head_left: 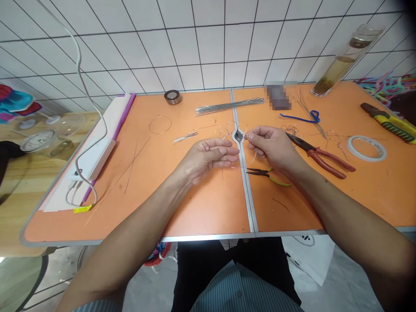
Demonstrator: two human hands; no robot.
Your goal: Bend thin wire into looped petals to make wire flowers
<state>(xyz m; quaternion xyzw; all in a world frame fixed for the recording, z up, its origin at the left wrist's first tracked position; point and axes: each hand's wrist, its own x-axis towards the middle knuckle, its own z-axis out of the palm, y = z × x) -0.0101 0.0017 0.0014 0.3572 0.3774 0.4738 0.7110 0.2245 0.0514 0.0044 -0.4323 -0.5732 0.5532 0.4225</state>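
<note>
My left hand (208, 158) lies palm up over the orange table (201, 208), fingers curled, with loops of thin silver wire (225, 134) rising from its fingertips. My right hand (266, 143) pinches the same wire between thumb and forefinger. Between the hands, a small dark object (239, 136) sits at the table's seam, partly hidden by the wires. Just below my right hand lie yellow-handled needle-nose pliers (268, 175). Red-handled pliers (316, 154) rest to its right, their jaws tucked near my right hand.
A bundle of steel rods (229, 106), a wire coil (160, 125), a tape roll (366, 147), blue chenille stem (300, 117) and a yellow-handled tool (388, 123) lie about. A liquid-filled glass tube (344, 60) stands far right; a white power strip (94, 158) lies left.
</note>
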